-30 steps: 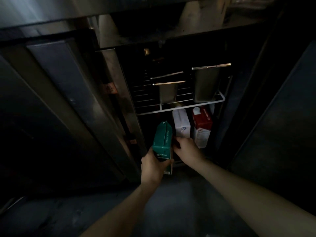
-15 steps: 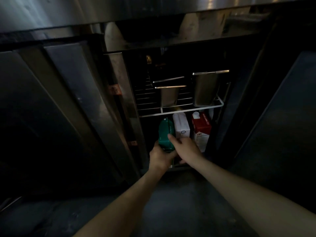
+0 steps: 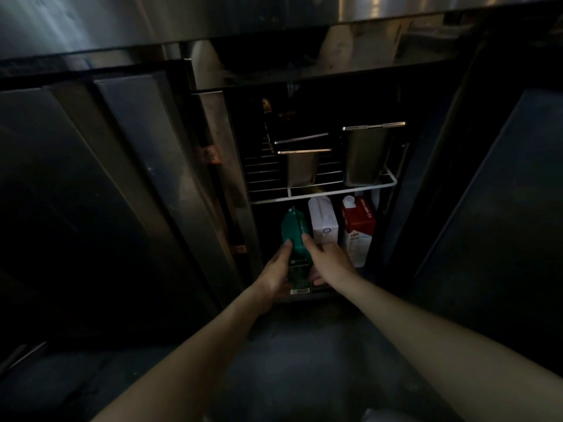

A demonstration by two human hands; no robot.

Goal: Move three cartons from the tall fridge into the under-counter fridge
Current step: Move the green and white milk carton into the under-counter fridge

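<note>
A green carton (image 3: 296,236) stands upright at the left of the under-counter fridge's bottom compartment (image 3: 316,295). My left hand (image 3: 275,274) grips its left side and my right hand (image 3: 327,263) holds its right side. To its right stand a white carton (image 3: 323,222) and a red-and-white carton (image 3: 358,229), side by side under the wire shelf (image 3: 323,191). The green carton's base is partly hidden by my hands.
Steel pans (image 3: 367,156) sit on the wire shelf above the cartons. The open fridge door (image 3: 499,208) stands at the right, closed steel doors (image 3: 122,178) at the left, and the steel counter edge (image 3: 274,19) overhangs. Dark floor lies below.
Both hands have carried the green carton forward from outside the fridge into the bottom compartment, beside the white carton.
</note>
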